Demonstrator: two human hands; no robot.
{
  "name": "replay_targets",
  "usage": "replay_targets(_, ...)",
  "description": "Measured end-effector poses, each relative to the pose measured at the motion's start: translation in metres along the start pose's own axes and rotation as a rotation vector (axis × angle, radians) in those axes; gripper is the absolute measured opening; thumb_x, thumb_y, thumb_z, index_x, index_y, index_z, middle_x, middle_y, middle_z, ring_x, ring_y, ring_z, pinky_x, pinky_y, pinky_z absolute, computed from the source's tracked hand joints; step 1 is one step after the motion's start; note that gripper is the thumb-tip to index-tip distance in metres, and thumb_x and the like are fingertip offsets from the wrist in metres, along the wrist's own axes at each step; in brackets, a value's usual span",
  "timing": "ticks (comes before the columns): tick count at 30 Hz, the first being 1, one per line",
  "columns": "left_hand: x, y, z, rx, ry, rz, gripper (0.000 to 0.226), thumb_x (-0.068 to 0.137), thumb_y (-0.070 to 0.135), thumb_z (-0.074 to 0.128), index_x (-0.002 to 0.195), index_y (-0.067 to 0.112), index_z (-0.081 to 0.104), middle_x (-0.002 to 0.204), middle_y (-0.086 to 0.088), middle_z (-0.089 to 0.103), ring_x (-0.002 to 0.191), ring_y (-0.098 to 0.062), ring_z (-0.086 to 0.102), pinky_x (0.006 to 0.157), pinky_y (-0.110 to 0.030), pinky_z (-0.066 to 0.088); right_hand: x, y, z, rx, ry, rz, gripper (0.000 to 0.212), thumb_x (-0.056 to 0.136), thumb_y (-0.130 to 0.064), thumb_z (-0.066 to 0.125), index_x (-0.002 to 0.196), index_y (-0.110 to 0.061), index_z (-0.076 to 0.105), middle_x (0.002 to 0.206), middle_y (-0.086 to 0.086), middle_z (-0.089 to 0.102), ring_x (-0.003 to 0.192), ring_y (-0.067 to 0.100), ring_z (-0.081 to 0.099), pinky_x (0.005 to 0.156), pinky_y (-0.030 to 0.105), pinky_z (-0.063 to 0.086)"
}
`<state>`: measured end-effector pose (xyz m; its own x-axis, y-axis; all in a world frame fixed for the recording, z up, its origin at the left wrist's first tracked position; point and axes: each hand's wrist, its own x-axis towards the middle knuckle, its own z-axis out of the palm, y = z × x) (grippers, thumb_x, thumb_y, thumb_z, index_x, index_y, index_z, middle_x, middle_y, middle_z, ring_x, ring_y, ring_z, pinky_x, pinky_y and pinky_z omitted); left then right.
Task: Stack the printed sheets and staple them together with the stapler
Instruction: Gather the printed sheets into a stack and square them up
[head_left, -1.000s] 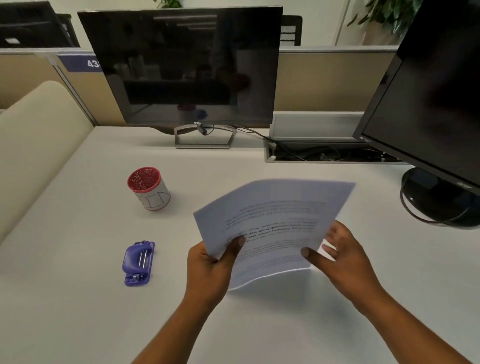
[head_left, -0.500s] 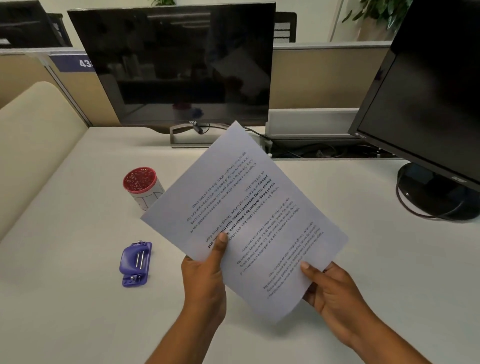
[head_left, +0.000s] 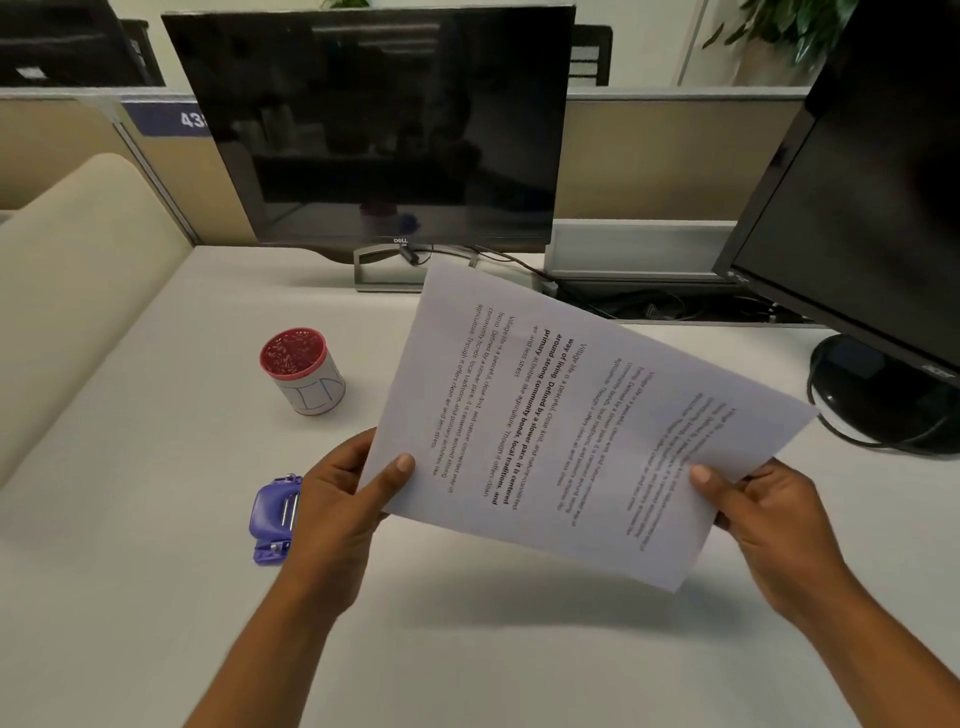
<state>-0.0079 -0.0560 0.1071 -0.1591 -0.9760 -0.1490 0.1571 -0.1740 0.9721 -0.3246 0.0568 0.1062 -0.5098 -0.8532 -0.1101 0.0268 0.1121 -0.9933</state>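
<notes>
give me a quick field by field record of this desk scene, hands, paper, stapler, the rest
left hand: grips the left edge of the printed sheets, thumb on top
right hand: grips their right edge, thumb on top
printed sheets: held above the desk, tilted, text facing up
stapler: purple, on the desk, untouched, partly behind the left hand
cup: red rim, upright, behind the stapler
desk: white
monitors: two, both dark
stapling: not yet done

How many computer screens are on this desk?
2. One monitor stands at the back, straight ahead behind the printed sheets; the second monitor stands at the right edge, partly cut off. Others may lie outside the view.
</notes>
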Motion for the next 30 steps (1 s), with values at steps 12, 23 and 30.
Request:
replay_targets(12,-0.007,-0.003,0.011,0.174,-0.023,-0.038,0.021,0.077,0.028,0.076,0.096,0.021,0.069,0.089,0.004,0.077,0.075,-0.022,0.072,0.058,-0.026,0.058,-0.009,-0.005,0.005,0.008,-0.024,-0.074,0.048,0.055,-0.058,0.080,0.088,-0.023,0.075,0.090,-0.010,0.079,0.085,0.013,0.074,0.064,0.013,0.056)
replay_targets(23,-0.009,0.000,0.019,0.147,0.015,0.074,0.019,0.072,0.019,0.073,0.089,0.027,0.072,0.087,0.006,0.077,0.080,-0.018,0.072,0.060,-0.024,0.059,-0.010,-0.005,0.007,-0.054,-0.029,-0.146,0.022,0.072,-0.018,0.069,0.092,-0.023,0.074,0.089,-0.014,0.078,0.084,0.004,0.073,0.071,0.013,0.056)
replay_targets(30,-0.016,-0.010,0.027,0.246,-0.003,0.036,0.016,0.073,0.028,0.072,0.075,0.043,0.075,0.083,0.007,0.077,0.080,-0.020,0.072,0.072,-0.046,0.060,-0.006,0.027,0.003,-0.106,-0.015,-0.083,0.023,0.073,-0.015,0.072,0.093,-0.025,0.069,0.084,-0.021,0.077,0.091,0.008,0.072,0.066,0.011,0.055)
